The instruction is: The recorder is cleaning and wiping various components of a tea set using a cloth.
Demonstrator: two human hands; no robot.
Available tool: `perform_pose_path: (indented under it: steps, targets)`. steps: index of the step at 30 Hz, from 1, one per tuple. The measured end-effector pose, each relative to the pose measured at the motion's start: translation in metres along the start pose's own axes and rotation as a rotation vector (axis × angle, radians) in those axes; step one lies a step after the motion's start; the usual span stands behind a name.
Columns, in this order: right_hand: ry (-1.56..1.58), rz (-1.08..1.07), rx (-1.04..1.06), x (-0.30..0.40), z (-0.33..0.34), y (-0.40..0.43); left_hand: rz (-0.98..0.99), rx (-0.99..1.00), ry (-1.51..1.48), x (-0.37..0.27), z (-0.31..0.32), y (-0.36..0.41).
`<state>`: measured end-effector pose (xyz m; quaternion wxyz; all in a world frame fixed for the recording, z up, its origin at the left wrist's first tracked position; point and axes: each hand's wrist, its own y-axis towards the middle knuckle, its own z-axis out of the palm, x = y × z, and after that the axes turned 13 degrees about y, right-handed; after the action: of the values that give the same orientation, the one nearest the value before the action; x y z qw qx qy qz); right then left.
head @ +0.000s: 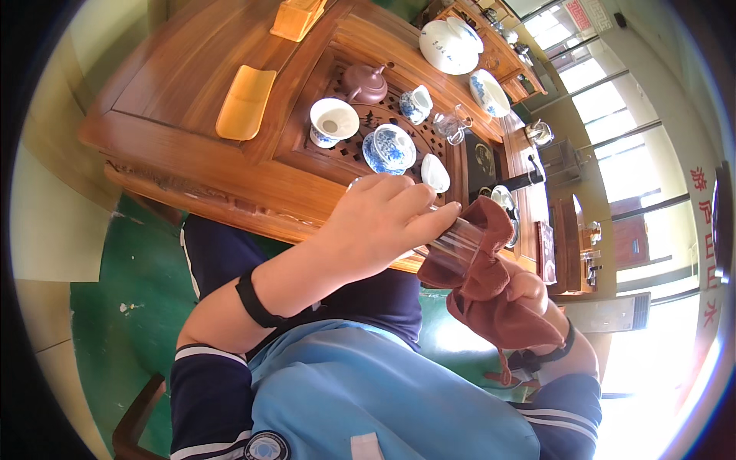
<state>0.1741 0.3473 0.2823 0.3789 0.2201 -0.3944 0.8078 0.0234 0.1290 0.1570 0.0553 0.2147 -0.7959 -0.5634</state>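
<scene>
My left hand [385, 221] grips a clear glass cylinder [458, 244] held slanting over the table's front edge. A reddish-brown cloth [489, 313] is bunched around the glass's far end, and my right hand [529, 290] clasps it there; most of those fingers are hidden by the cloth. Just beyond my left hand, a blue-and-white lidded bowl [395, 146] rests on a matching saucer. Beside it are a small white dish [435, 173] and a white flared cup [334, 119]. A brown clay teapot [366, 84], a patterned pitcher [415, 104] and a glass pitcher [452, 125] stand farther back.
The teaware stands on a pierced tea tray [351, 150] set into a wooden table [190, 103]. Left lie a bamboo scoop [246, 104] and a wooden holder [296, 20]. A white lidded pot [451, 46] and patterned bowl [489, 94] stand behind. A black spout [520, 179] is at right.
</scene>
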Motion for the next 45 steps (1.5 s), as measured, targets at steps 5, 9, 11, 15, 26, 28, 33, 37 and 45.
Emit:
perform_pose_path:
  steps: [5, 9, 11, 15, 26, 28, 33, 37, 45]
  targets:
    - [-0.096, -0.156, -0.114, -0.020, -0.029, -0.010, 0.077, 0.016, 0.048, 0.000, -0.006, 0.019]
    - [-0.052, -0.281, -0.107, -0.015, 0.008, 0.001, 0.141, 0.118, 0.180, -0.005, -0.021, 0.033]
    - [-0.066, -0.289, -0.224, -0.015, -0.003, -0.001, 0.153, 0.138, 0.184, -0.010, -0.026, 0.040]
    - [-0.279, -0.360, -0.181, -0.001, -0.014, -0.001, 0.085, 0.292, 0.130, -0.018, -0.034, 0.044]
    - [-1.744, -0.423, -0.132, 0.016, 0.036, -0.019, 0.009, 1.024, -0.543, -0.013, -0.057, 0.052]
    - [-1.949, -0.563, 0.050, 0.018, 0.027, -0.024, -0.056, 1.239, -0.832, -0.009, -0.055, 0.050]
    - [-1.580, -0.156, 0.141, 0.024, 0.023, -0.018, -0.098, 1.256, -1.094, -0.012, -0.054, 0.044]
    - [-0.740, -0.458, 0.162, -0.014, -0.004, -0.018, -0.020, 0.838, -0.447, -0.026, -0.070, 0.054]
    - [-0.068, -0.378, -0.181, -0.039, -0.002, -0.006, 0.119, 0.373, 0.088, -0.032, -0.058, 0.055]
